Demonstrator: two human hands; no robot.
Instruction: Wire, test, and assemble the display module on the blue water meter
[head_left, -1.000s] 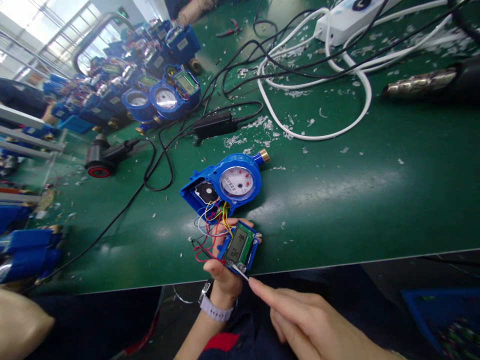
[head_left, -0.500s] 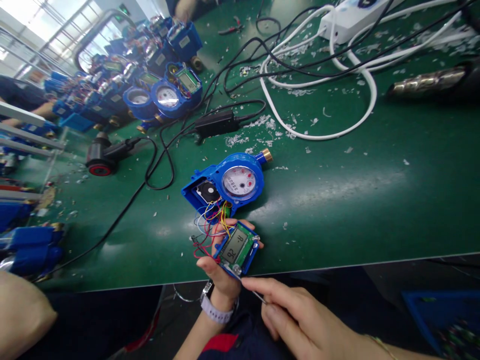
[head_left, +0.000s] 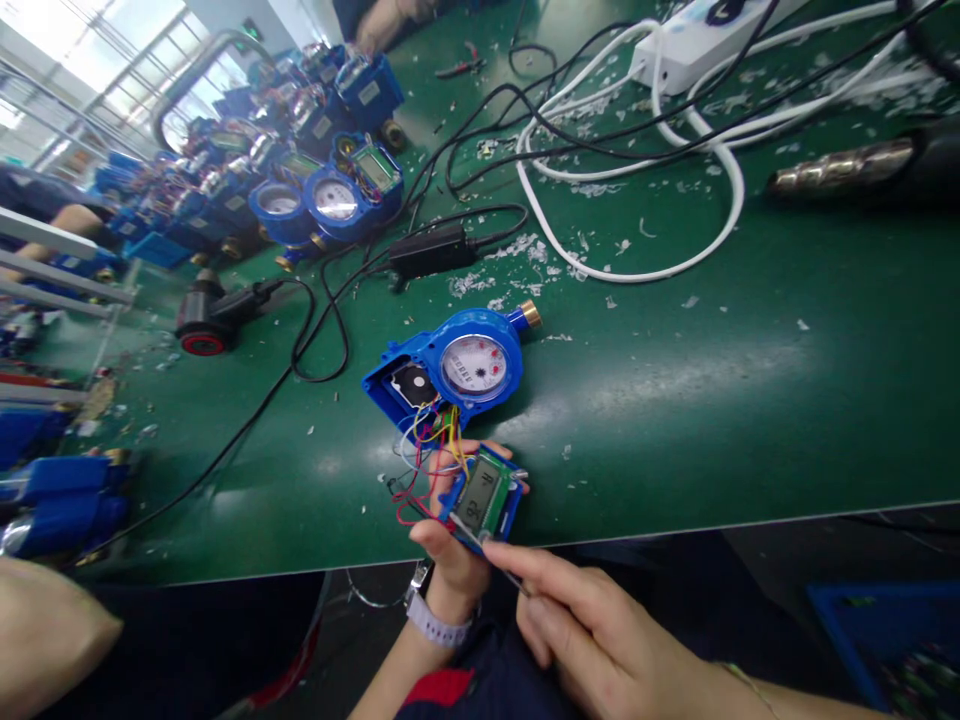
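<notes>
My left hand [head_left: 450, 560] grips a small blue display module [head_left: 482, 498] with a lit LCD screen, held at the table's front edge. Coloured wires [head_left: 429, 450] run from it to an opened blue water meter [head_left: 450, 370] with a round dial, lying on the green table [head_left: 675, 400]. My right hand [head_left: 592, 630] pinches a thin metal tool [head_left: 495, 562] whose tip touches the module's lower corner.
Several blue water meters [head_left: 330, 190] crowd the far left. A black adapter [head_left: 431, 250], black cables, white cables [head_left: 675, 120] and a white power strip [head_left: 697, 35] lie beyond. A black tool with a red ring [head_left: 202, 320] sits left. Another person's arm [head_left: 45, 640] shows bottom left.
My right hand has slid left and closer to the module, bringing the thin tool's tip against its lower corner. The module has tilted a little in my left hand.
</notes>
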